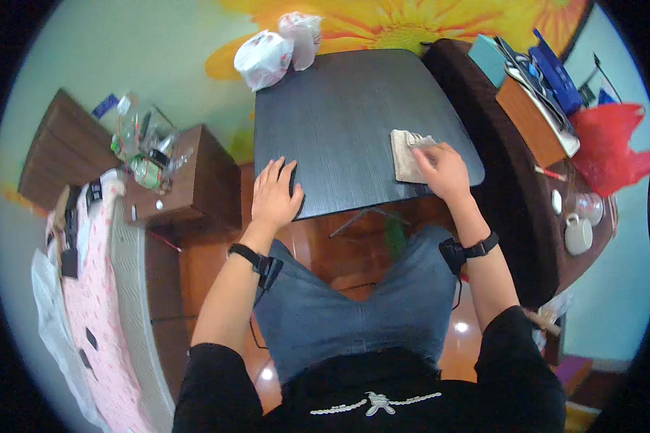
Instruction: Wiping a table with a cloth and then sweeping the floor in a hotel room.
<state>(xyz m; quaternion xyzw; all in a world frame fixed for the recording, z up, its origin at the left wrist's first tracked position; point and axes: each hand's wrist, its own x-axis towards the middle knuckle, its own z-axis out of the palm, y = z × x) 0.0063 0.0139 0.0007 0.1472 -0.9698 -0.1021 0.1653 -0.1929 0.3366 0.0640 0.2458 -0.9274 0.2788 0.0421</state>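
Observation:
A dark wood-grain folding table (346, 119) stands before me. My left hand (274, 194) lies palm down at the table's front left corner, fingers spread, holding nothing. A folded beige cloth (406, 158) lies near the right front edge. My right hand (445, 169) is at the cloth's right side, thumb and fingers curled over it; a thin, pale crumpled piece shows by the fingertips. Whether the fingers pinch the cloth or only touch it cannot be made out.
Two white plastic bags (264, 59) stand at the back left corner. A nightstand (189, 178) with bottles is at left beside a bed (95, 303). At right, a brown-covered surface (547, 270) holds a white mug (578, 236), a glass jar, a folder box and a red bag (609, 146).

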